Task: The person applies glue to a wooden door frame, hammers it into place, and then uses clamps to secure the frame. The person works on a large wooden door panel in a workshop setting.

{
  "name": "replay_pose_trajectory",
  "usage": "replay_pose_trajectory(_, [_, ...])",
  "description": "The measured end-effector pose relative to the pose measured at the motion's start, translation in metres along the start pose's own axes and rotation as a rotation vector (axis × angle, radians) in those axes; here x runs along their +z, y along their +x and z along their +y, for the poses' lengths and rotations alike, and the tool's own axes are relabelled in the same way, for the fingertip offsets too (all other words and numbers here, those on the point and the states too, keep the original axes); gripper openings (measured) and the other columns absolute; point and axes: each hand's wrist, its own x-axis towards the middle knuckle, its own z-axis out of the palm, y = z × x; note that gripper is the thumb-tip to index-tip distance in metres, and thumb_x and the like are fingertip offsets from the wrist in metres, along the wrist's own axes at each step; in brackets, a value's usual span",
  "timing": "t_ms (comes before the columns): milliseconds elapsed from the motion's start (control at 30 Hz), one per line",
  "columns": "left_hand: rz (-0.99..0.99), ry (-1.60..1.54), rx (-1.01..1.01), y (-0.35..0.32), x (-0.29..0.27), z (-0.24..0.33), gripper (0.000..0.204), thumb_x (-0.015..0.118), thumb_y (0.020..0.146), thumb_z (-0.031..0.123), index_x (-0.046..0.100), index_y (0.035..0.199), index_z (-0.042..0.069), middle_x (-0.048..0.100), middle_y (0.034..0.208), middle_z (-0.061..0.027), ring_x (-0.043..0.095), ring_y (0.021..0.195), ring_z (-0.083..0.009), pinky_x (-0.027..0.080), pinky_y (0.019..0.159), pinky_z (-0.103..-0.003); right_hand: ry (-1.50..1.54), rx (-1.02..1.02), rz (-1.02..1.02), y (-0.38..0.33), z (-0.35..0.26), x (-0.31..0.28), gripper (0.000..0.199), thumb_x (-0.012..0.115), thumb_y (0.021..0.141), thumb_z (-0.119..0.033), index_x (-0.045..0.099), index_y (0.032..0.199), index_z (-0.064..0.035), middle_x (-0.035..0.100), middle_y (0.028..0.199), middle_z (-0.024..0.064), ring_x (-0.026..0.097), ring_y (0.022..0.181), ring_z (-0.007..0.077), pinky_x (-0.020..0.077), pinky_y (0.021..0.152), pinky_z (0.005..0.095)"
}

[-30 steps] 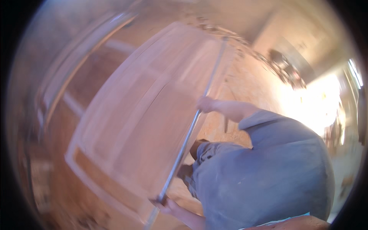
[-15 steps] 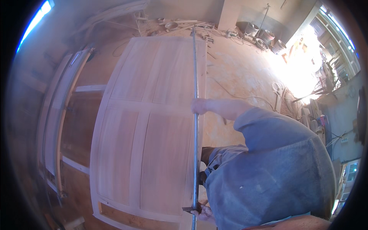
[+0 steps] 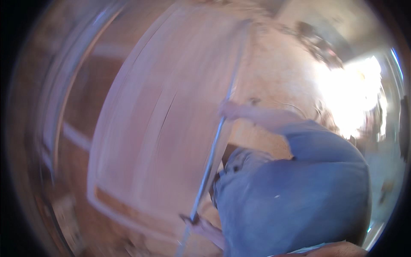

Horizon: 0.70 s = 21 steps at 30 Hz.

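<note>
A long metal bar clamp slants along the right edge of a large pale wooden panelled door. My right hand is closed around the bar partway up its length, with the arm stretched out from the right. Lower down, my left hand grips the clamp beside its dark jaw; motion blurs the fingers. The bar's far end fades into blur near the door's top right corner. My blue shirt and bent body fill the lower right.
Left of the door stands a long wooden frame, with a pale crosspiece between them. Blurred buckets and clutter line the far wall. Strong light comes through a bright opening at the right.
The whole view has shifted and blurred. The clamp has gone from nearly upright in the picture to slanting, its near end swung left with my left hand. Both hands keep their grip.
</note>
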Motion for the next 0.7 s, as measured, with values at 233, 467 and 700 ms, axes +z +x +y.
replay_pose_trajectory(233, [0.144,-0.575,-0.158,0.032,-0.026,0.033,0.046,0.061,0.098,0.012,0.056,0.144,0.004,0.069,0.127,-0.0103,0.066,0.107,-0.0233,0.054,0.092,-0.040,0.202,-0.160,-0.528,0.062,-0.283,-0.089,0.017,0.065,0.070,-0.007,0.072,0.084,-0.0123,0.071,0.084,0.0155,0.069,0.087,0.0389,0.0540,0.076,0.0498])
replay_pose_trajectory(467, [0.542,-0.449,0.036,0.053,-0.102,0.088,0.040,0.063,0.097,0.011,0.061,0.135,-0.002,0.070,0.125,-0.0096,0.066,0.112,-0.0210,0.057,0.093,-0.035,0.159,-0.328,-0.541,0.078,-0.267,-0.027,0.021,0.061,0.072,-0.007,0.071,0.090,-0.0118,0.069,0.080,0.0180,0.067,0.081,0.0401,0.0523,0.070,0.0514])
replay_pose_trajectory(700, [0.682,-0.498,-0.064,0.092,-0.179,0.123,0.028,0.065,0.098,0.016,0.067,0.119,-0.002,0.070,0.121,-0.0158,0.064,0.116,-0.0231,0.053,0.100,-0.041,0.070,-0.194,-0.352,0.059,-0.293,-0.038,0.019,0.059,0.074,-0.004,0.071,0.088,-0.0120,0.069,0.078,0.0171,0.066,0.077,0.0400,0.0513,0.067,0.0510])
